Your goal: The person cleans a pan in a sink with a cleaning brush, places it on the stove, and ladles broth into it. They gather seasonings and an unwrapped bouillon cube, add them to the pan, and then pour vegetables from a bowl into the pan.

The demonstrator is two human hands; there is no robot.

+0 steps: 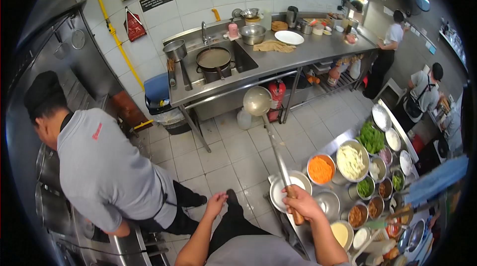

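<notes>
One ladle (278, 154) in the right hand (303, 203) near the counter (346, 137) edge, left hand (215, 205) loosely curled above open floor (218, 180).

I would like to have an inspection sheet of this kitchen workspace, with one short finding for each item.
Surface: counter behind has a sink with a pan in it.
Things in use: ladle, bowl end pointing away from the wearer; whether it holds anything is unclear.
Clutter: plate and cloth on the counter; carrot, greens and other foods crowded at right.
Hands: right hand closed round the ladle; left hand holds nothing visible.
Cables: no clear one seen.
Surroundings: tiled floor; person in grey close at left; extinguisher under the counter.
</notes>
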